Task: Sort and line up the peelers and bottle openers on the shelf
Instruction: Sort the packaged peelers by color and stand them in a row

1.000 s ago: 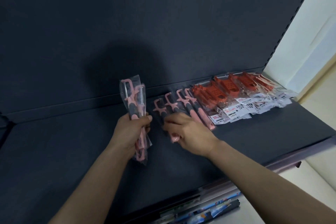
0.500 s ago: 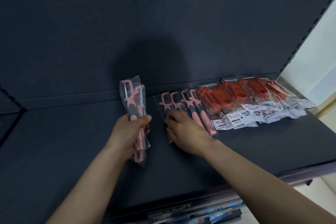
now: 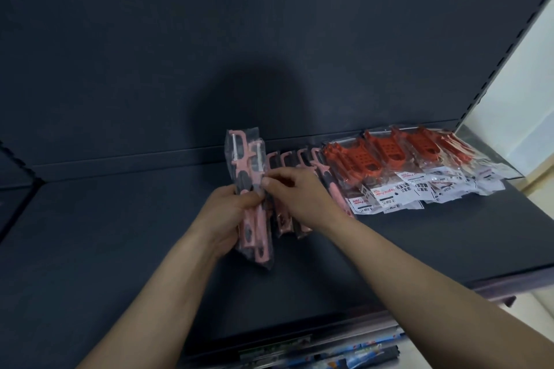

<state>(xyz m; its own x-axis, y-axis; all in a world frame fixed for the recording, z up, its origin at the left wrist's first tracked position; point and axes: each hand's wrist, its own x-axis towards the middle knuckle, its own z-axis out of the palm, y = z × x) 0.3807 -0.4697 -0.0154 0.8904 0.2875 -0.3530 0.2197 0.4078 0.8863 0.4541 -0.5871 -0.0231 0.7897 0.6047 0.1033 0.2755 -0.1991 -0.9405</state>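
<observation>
R hand off shelf, onto peelers

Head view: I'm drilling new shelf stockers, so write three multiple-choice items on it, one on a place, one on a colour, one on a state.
1. Where on the shelf are the orange packs?
A. Right end
B. Left end
C. Front edge

2. What colour are the peelers in the left hand?
A. Green
B. Pink and black
C. White

3. What is the left hand doing?
A. Lying flat on the shelf
B. Pointing upward
C. Gripping the peelers

Answers: A, they fill the row's right end; B, pink frames and dark grips show; C, its fingers curl round them.
</observation>
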